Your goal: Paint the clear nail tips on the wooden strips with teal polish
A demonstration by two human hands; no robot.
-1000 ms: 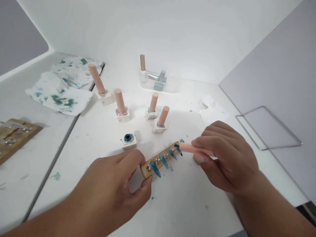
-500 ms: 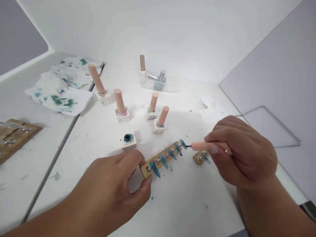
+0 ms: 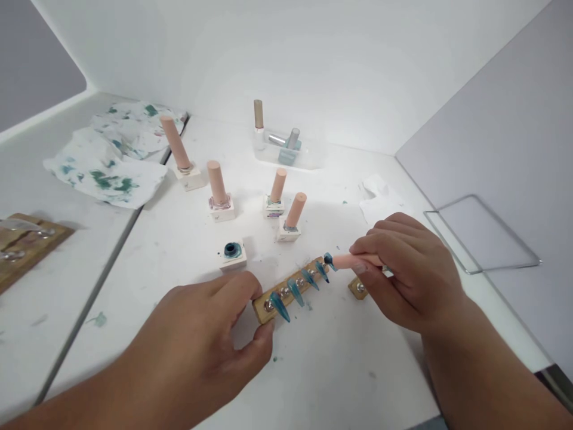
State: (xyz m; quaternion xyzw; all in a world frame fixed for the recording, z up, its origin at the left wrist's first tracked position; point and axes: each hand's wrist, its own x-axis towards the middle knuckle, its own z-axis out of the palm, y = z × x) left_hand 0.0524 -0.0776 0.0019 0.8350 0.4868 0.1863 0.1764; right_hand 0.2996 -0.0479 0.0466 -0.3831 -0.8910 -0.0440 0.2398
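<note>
Between thumb and fingers, my left hand (image 3: 215, 334) grips the near end of a wooden nail display stand (image 3: 264, 315). Several pointed teal false nails (image 3: 295, 292) sit on its metal studs in a row. In my right hand (image 3: 403, 275) is a nail polish brush (image 3: 351, 261) with a peach cap handle; its dark tip touches the false nail (image 3: 330, 261) at the far end of the stand. An uncapped white polish bottle (image 3: 233, 254) with teal polish round its neck stands beyond my left hand. A second wooden piece (image 3: 357, 289) lies partly hidden under my right hand.
Capped polish bottles with peach lids (image 3: 295, 212) stand behind the display stand. Further back is a clear tray (image 3: 308, 158) holding more bottles. Stained tissues (image 3: 107, 173) lie at left, a wooden block (image 3: 33, 242) nearer, and white tissue (image 3: 380, 197) at right beside a wire frame (image 3: 505, 239).
My right hand has moved left with the brush, bringing its tip further onto the far-end nail. My left hand keeps its hold on the stand.
</note>
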